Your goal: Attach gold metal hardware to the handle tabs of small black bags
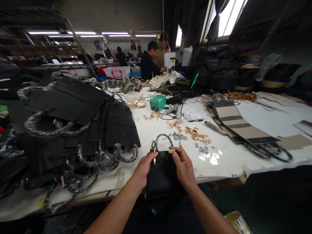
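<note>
I hold a small black bag panel over the near edge of the white table. My left hand grips its upper left side, close to a gold clasp on the wrapped handle. My right hand grips the upper right side, and its fingertips pinch a small gold fitting at the panel's top edge.
A big heap of black bag panels with wrapped handles fills the left. Loose gold fittings, clear wrappers, a green box and striped tan panels lie on the table. Other people work at the far end.
</note>
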